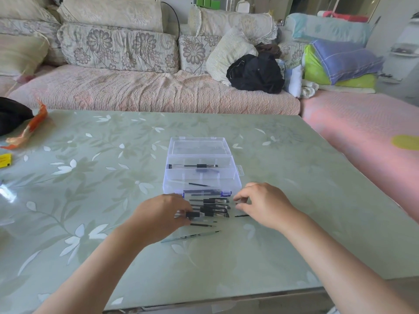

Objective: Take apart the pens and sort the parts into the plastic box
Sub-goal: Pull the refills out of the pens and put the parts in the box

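On counter (pixel 294 200), centre: plastic box (pixel 235 175), lid open behind it, single pen (pixel 195 166) in its rear compartment. Just before the box: heap of pens (pixel 213 208). Nearer still: loose refill (pixel 190 236). At heap's left end: left hand (pixel 158 216); right of heap: right hand (pixel 263 205). Behind counter: sofa (pixel 147 91).

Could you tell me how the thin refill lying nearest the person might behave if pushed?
The refill looks slim and round, so a sideways nudge would probably roll it. The table looks glossy, so it may slide easily too. Being so thin, it is likely light and slightly bendy.
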A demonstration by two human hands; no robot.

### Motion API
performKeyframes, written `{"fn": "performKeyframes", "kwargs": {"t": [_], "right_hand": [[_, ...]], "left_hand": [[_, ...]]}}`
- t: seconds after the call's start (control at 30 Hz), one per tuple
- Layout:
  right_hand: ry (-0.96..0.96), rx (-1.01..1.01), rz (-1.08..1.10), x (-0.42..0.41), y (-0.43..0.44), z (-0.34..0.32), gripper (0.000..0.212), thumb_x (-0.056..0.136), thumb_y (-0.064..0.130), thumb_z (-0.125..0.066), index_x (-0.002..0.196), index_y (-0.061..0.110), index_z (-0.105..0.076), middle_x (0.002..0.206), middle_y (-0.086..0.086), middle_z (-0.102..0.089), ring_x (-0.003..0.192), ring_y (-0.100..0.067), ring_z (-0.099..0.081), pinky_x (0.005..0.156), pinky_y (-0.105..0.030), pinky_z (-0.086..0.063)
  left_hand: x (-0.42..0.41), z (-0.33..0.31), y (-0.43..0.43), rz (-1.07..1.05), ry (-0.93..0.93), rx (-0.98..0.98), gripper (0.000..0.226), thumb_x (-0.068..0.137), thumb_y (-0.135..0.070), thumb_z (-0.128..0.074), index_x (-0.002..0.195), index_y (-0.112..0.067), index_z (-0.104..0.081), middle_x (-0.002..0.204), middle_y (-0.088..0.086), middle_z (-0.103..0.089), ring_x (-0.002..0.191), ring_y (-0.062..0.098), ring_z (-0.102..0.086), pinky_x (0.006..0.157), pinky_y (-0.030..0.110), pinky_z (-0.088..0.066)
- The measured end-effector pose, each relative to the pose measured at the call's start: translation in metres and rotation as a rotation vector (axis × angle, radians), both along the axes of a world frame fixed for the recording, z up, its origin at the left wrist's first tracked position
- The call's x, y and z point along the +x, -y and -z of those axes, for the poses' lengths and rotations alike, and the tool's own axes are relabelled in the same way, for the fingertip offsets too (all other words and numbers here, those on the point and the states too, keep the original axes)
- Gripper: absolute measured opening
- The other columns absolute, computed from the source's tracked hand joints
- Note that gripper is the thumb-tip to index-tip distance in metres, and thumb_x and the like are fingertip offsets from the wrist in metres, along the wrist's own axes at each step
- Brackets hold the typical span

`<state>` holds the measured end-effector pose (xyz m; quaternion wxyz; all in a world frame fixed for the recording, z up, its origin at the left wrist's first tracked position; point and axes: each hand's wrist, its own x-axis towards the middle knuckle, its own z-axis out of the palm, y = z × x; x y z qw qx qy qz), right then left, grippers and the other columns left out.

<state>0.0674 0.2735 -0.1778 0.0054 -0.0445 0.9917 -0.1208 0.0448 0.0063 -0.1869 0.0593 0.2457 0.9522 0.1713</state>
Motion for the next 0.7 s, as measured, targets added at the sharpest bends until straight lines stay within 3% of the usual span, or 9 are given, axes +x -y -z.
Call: {"fn": "performKeyframes", "kwargs": {"t": [0.1, 0.33, 0.53, 0.7], "right_hand": [[-0.028, -0.012, 0.021, 0.001, 0.002, -0.004, 0.023, 0.089, 0.038, -0.062, 0.112, 0.038, -0.066, 0.101, 0.018, -0.064, 0.085, -0.005, -0.052, 0.075, -0.025, -0.043], [-0.214, -0.097, 0.05, -0.017, 0.033, -0.027, 0.014, 0.091, 0.032, -0.058, 0.096, 0.038, -0.069, 0.091, 0.021, -0.065, 0.068, 0.004, -0.05, 0.068, -0.024, -0.045], [-0.085, 0.053, -0.001, -0.061, 0.069, -0.04, 0.015, 0.089, 0.034, -0.059, 0.096, 0.033, -0.072, 0.096, 0.017, -0.07, 0.092, -0.009, -0.06, 0.074, -0.025, -0.046], [0.043, 0.251, -0.088, -0.09, 0.096, -0.036, 0.009, 0.083, 0.03, -0.067, 0.089, 0.032, -0.072, 0.091, 0.017, -0.069, 0.091, -0.011, -0.06, 0.068, -0.026, -0.045]], "left_hand": [[-0.002, 0.0, 0.0, 0.032, 0.024, 0.002, 0.021, 0.089, -0.039, -0.064, 0.11, -0.039, -0.065, 0.102, -0.02, -0.06, 0.094, 0.006, -0.054, 0.08, 0.023, -0.045], [-0.011, -0.003, 0.006, 0.048, 0.04, 0.045, 0.034, 0.081, -0.046, -0.07, 0.115, -0.041, -0.062, 0.102, -0.023, -0.056, 0.091, 0.004, -0.051, 0.067, 0.013, -0.035], [-0.021, -0.015, 0.02, -0.08, 0.021, 0.163, 0.023, 0.08, -0.053, -0.066, 0.101, -0.042, -0.065, 0.095, -0.018, -0.063, 0.076, 0.001, -0.054, 0.064, 0.019, -0.041], [-0.029, -0.019, 0.037, -0.15, 0.002, 0.229, 0.02, 0.084, -0.055, -0.063, 0.094, -0.039, -0.065, 0.088, -0.016, -0.063, 0.068, 0.0, -0.053, 0.06, 0.023, -0.042]]}}
